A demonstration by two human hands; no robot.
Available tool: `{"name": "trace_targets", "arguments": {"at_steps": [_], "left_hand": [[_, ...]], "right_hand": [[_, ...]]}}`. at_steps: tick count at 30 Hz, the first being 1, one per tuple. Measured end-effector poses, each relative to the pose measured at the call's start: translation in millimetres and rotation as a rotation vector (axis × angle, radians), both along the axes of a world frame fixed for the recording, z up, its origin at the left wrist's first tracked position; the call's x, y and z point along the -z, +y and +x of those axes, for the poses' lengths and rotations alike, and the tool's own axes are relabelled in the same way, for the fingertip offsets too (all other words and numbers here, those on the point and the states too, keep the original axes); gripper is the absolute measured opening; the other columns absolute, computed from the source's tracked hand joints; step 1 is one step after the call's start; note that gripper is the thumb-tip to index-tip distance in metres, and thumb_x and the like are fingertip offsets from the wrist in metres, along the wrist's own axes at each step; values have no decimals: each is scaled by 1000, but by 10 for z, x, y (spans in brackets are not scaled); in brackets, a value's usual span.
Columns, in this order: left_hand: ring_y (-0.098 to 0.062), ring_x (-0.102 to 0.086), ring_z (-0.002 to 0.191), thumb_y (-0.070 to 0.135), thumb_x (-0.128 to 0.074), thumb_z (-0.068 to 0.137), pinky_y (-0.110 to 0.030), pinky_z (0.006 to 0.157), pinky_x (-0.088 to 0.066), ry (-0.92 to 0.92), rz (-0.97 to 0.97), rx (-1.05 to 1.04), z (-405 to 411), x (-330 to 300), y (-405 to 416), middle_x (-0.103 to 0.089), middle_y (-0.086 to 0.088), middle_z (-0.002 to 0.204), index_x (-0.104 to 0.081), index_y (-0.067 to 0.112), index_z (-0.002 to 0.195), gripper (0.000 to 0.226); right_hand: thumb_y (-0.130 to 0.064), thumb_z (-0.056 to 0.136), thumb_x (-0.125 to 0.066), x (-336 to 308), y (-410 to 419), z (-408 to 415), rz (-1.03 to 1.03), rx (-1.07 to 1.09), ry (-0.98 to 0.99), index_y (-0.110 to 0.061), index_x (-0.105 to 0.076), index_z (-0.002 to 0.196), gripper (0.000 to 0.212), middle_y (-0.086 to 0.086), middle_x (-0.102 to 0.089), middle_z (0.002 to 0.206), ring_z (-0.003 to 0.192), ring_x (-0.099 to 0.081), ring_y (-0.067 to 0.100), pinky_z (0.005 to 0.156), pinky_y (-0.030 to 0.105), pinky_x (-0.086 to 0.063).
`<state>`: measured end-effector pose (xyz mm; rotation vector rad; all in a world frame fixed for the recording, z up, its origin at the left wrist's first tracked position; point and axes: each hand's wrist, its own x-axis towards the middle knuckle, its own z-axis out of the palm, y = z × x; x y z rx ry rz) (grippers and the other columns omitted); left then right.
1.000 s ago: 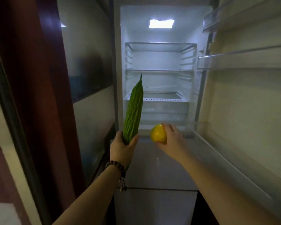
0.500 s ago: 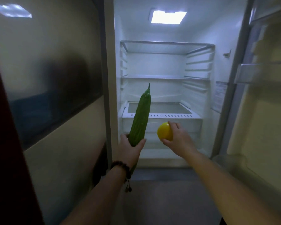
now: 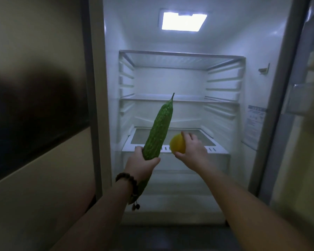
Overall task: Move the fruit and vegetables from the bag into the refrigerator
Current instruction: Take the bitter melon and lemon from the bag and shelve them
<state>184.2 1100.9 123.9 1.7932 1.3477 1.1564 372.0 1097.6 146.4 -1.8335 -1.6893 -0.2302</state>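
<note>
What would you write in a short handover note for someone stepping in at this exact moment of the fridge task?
Left hand: shut on the bitter gourd, tip pointing up into the fridge.
Right hand: shut on the yellow fruit, in front of the crisper drawer lid.
Refrigerator: door open, shelves bare.
Done: both items brought to the fridge.
Left: set both inside. The bag is out of view.

green bumpy-ridged gourd [image 3: 159, 130], yellow fruit [image 3: 178, 146], white fridge [image 3: 170, 82] interior lit bluish-white, dark brown beaded bracelet [image 3: 127, 178], beige wall [image 3: 34, 205] crossed by a dark band
</note>
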Motion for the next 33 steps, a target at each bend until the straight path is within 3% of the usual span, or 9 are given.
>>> {"name": "trace_targets", "arguments": {"at_steps": [7, 13, 18, 21, 26, 33], "left_hand": [[-8, -61, 77, 28, -75, 75, -26, 66, -54, 208, 61, 51, -179, -79, 108, -62, 4, 87, -53, 26, 98, 32], [3, -60, 73, 28, -75, 76, -8, 55, -45, 215, 351, 63, -174, -613, -153, -61, 13, 87, -53, 30, 105, 37], [-3, -58, 86, 28, -76, 75, -18, 73, -51, 506, 517, 105, -162, -1380, -1, -59, 11, 100, -50, 21, 122, 55], [-15, -60, 91, 31, -75, 75, -29, 78, -55, 670, 549, 69, -21, -1727, 175, -60, 0, 104, -45, 15, 118, 54], [-17, -55, 87, 53, -67, 77, -37, 78, -53, 933, 687, -91, 283, -2145, 610, -58, -1, 100, -53, 20, 112, 49], [-19, -54, 93, 54, -65, 79, -34, 75, -46, 1017, 681, -109, 675, -2343, 1417, -57, 0, 106, -56, 21, 112, 48]], "right_hand": [[-41, 79, -68, -73, 396, 360, -16, -67, 34, -25, -29, 141, 75, 6, -36, 142, 123, -40, 31, 94, 40, -41], [-42, 78, -68, -261, 574, 530, -10, -43, -44, -26, -25, 141, 78, 4, -33, 142, 123, -37, 27, 93, 39, -39], [-41, 78, -68, -430, 605, 612, 38, -57, -16, -26, -25, 142, 78, 5, -32, 141, 122, -36, 27, 96, 39, -39], [-40, 79, -68, -423, 613, 624, 79, -96, -44, -22, -28, 141, 76, 8, -34, 139, 120, -37, 30, 94, 37, -39], [-42, 79, -66, -468, 606, 646, 26, -62, -37, -26, -23, 142, 78, 5, -30, 143, 121, -37, 29, 91, 37, -40], [-42, 79, -67, -512, 540, 682, 23, -60, -28, -29, -23, 142, 78, 1, -29, 143, 124, -34, 26, 97, 36, -38]]}}
